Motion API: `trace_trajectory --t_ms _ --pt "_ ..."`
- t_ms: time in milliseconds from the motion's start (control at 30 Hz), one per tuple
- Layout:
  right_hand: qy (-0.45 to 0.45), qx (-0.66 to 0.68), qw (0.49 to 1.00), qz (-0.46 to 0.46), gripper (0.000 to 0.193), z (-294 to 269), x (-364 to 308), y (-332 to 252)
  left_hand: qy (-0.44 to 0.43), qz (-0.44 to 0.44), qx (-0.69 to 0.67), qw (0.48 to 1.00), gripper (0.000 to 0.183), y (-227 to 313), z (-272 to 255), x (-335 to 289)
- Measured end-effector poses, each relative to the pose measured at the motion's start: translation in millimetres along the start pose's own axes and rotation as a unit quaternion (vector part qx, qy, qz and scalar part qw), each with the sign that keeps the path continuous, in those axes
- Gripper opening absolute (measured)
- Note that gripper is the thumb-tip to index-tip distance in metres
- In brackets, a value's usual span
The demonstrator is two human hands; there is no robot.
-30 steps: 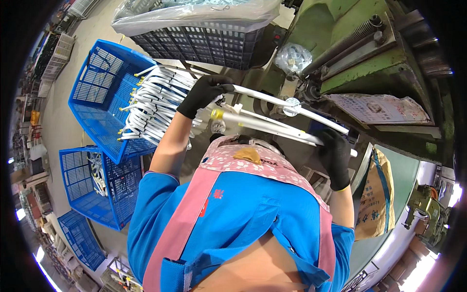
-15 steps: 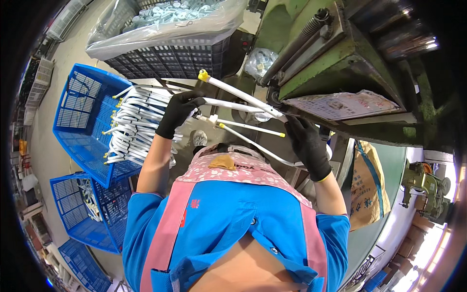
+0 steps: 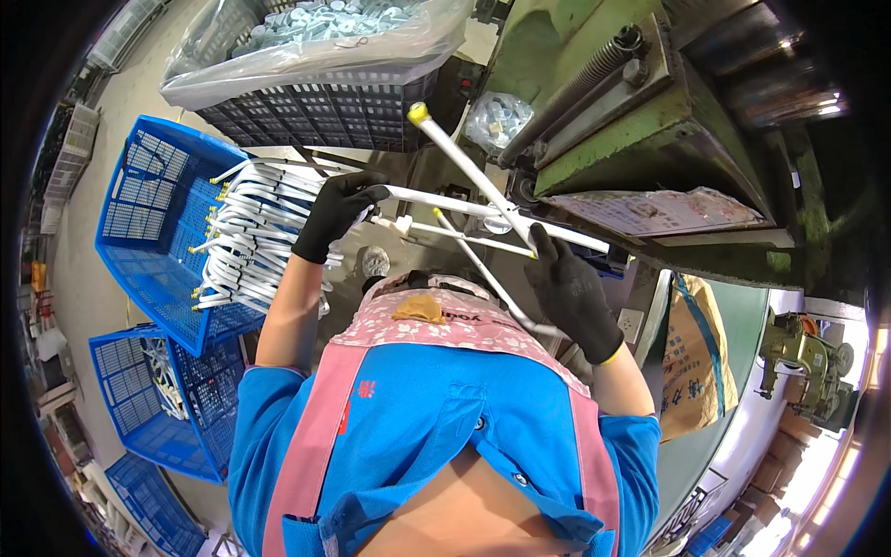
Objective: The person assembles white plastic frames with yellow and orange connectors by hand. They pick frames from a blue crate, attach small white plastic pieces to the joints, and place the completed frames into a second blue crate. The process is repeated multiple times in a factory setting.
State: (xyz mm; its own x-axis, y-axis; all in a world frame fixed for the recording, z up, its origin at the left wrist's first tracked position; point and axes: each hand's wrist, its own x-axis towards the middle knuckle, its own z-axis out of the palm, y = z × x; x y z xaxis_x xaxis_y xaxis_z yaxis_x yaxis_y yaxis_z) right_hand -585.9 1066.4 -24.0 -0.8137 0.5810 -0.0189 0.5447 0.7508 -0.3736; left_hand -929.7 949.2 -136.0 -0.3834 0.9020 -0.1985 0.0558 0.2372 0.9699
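In my left hand (image 3: pixel 342 215), black-gloved and closed, is the end of a white tube (image 3: pixel 436 198) that runs rightward under the green machine's edge. My right hand (image 3: pixel 574 295), also in a black glove, is closed on a white bent-tube frame (image 3: pixel 471 167) with yellow end caps, which crosses the first tube. One yellow cap (image 3: pixel 419 113) points up and away. Another arm of the frame (image 3: pixel 483 271) hangs nearer my apron. Part of the frame is hidden behind my right hand.
A green machine (image 3: pixel 631 139) with a spring stands ahead on the right. Left is a blue crate (image 3: pixel 139 232) with several stacked white tube frames (image 3: pixel 255 237). A black crate (image 3: pixel 316 116) lined with plastic holds small metal parts (image 3: pixel 329 28). A brown sack (image 3: pixel 698 362) stands right.
My right hand has moved left and slightly nearer. The capped tube frame has turned steeper across the other tube, whose right end now shows. My left hand has hardly moved.
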Motion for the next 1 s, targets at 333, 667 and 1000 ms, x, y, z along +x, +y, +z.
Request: trace_trajectory --t_ms 333,667,1000 --pt "0.08 0.049 0.996 -0.012 0.065 56 -17 -3 0.029 0.041 0.003 0.999 0.022 17 8 -2" --pt "0.164 -0.007 0.986 -0.005 0.092 55 -11 31 -0.069 0.174 0.144 0.972 0.03 48 98 -58" --pt "0.21 0.066 0.974 -0.046 0.081 65 -7 42 -0.368 0.041 0.054 0.927 0.05 66 106 -103"
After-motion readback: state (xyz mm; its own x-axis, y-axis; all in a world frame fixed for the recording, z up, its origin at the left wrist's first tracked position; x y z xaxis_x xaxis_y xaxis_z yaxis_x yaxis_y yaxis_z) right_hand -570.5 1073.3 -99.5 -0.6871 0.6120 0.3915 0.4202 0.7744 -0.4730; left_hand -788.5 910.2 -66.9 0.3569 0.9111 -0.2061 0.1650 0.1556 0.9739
